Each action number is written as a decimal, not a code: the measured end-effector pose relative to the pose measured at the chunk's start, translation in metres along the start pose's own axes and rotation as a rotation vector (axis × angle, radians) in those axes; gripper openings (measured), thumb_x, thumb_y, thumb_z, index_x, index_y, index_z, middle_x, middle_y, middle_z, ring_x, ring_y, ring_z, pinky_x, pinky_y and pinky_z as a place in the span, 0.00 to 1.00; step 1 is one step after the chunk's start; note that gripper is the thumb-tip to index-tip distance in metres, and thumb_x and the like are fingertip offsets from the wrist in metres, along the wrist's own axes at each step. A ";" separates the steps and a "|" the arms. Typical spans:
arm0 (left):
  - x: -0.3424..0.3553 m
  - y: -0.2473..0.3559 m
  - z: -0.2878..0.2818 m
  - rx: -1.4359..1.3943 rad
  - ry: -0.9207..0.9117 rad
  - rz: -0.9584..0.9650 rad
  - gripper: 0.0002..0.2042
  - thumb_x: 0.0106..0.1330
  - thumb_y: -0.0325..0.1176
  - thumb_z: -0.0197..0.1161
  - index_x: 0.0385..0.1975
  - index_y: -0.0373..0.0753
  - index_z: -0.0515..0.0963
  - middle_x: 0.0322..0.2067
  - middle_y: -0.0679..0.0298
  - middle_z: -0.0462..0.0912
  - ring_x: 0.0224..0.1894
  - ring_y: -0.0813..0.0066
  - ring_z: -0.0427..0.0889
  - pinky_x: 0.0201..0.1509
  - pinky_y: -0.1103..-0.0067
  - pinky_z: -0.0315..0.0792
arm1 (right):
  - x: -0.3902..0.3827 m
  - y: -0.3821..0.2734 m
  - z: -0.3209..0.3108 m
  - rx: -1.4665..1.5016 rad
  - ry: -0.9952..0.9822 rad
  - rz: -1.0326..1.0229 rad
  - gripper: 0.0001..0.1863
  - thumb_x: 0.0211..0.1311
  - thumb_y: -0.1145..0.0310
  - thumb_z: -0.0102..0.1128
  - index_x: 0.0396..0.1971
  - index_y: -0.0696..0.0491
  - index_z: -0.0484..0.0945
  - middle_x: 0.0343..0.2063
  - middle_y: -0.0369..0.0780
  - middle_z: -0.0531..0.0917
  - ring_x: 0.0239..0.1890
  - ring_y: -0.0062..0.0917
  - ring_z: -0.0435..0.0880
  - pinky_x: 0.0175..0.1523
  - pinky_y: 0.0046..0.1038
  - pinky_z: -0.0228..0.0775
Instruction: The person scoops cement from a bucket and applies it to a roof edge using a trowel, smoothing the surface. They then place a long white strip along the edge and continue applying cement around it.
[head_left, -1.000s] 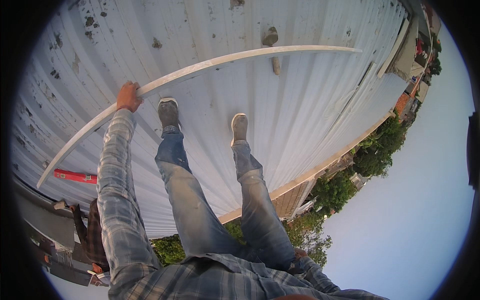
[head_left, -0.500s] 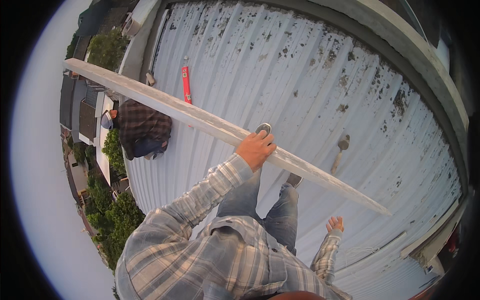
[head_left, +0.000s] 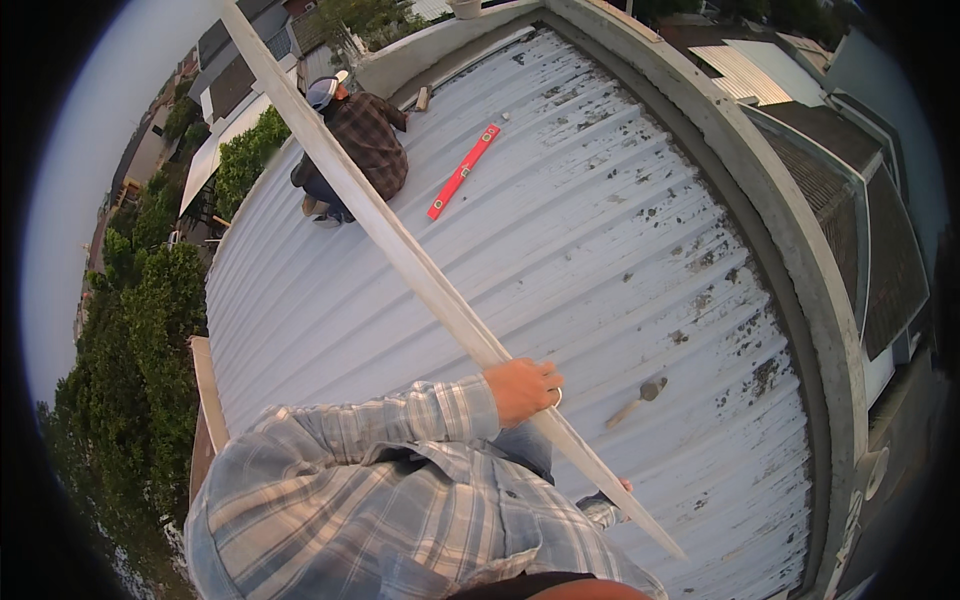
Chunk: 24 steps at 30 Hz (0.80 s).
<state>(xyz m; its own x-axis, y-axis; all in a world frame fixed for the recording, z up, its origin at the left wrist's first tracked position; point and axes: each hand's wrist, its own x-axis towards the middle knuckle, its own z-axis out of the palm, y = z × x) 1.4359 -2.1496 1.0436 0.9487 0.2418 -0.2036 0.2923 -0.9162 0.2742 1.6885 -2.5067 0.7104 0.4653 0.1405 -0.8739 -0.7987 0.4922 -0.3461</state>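
Observation:
My left hand (head_left: 524,390) is closed around a long, pale, dusty plank (head_left: 400,240), gripping it past its middle toward the nearer end. The plank slants from the upper left to the lower right, above the roof sheet. Close by the plank's nearer end is my right hand (head_left: 626,486), low at the right; only a bit of its fingers and the plaid sleeve show, the plank covering the rest. A trowel (head_left: 640,398) with a light handle lies on the roof right of my left hand. Farther off lies a red spirit level (head_left: 465,172).
Underfoot is a ribbed metal roof (head_left: 590,270) with dark stains. A raised concrete wall (head_left: 800,200) curves along its far and right sides. A co-worker (head_left: 360,145) in a dark plaid shirt crouches at the far left, beyond the plank. Trees (head_left: 150,350) stand past the left edge.
My view has turned, and the plank now slants more steeply, still in my left hand. My right hand, apart from the plank before, is now close to its nearer end.

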 end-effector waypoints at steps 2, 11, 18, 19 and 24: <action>-0.038 0.003 0.002 -0.060 0.044 -0.039 0.11 0.50 0.28 0.68 0.34 0.40 0.77 0.39 0.67 0.73 0.44 0.69 0.75 0.46 0.73 0.76 | -0.002 -0.017 -0.002 -0.012 -0.122 -0.079 0.28 0.69 0.46 0.47 0.54 0.55 0.72 0.38 0.43 0.78 0.40 0.36 0.78 0.49 0.42 0.72; -0.257 0.034 0.082 -0.369 0.325 -0.366 0.16 0.42 0.23 0.69 0.34 0.41 0.77 0.38 0.66 0.75 0.44 0.65 0.74 0.44 0.71 0.76 | 0.004 -0.129 0.038 0.122 -1.098 -0.262 0.21 0.70 0.52 0.46 0.49 0.54 0.74 0.31 0.39 0.76 0.34 0.32 0.76 0.45 0.40 0.72; -0.454 0.064 0.194 -0.478 0.489 -0.946 0.14 0.44 0.27 0.76 0.31 0.40 0.80 0.34 0.66 0.77 0.42 0.62 0.76 0.44 0.67 0.76 | -0.092 -0.006 0.180 -0.130 -1.130 -0.018 0.23 0.67 0.44 0.46 0.31 0.51 0.72 0.18 0.34 0.66 0.19 0.23 0.63 0.25 0.30 0.60; -0.475 0.067 0.204 -0.494 0.490 -1.030 0.13 0.45 0.27 0.76 0.31 0.40 0.81 0.34 0.66 0.77 0.42 0.62 0.76 0.45 0.67 0.76 | -0.111 0.030 0.190 -0.175 -1.139 -0.055 0.25 0.67 0.41 0.45 0.30 0.50 0.72 0.16 0.33 0.65 0.16 0.22 0.61 0.21 0.28 0.58; -0.578 0.086 0.281 -0.513 0.540 -1.372 0.18 0.35 0.26 0.81 0.29 0.41 0.83 0.33 0.67 0.78 0.42 0.62 0.77 0.46 0.67 0.76 | -0.196 0.178 0.213 -0.368 -0.720 -0.192 0.28 0.68 0.35 0.40 0.28 0.47 0.68 0.17 0.33 0.66 0.15 0.23 0.62 0.20 0.28 0.59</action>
<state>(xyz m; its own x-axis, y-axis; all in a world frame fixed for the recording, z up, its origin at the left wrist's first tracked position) 0.8794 -2.4582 0.9207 -0.1721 0.9556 -0.2393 0.8399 0.2693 0.4713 1.5361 -2.2639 0.8924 0.6369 0.6596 -0.3991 -0.6959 0.2692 -0.6657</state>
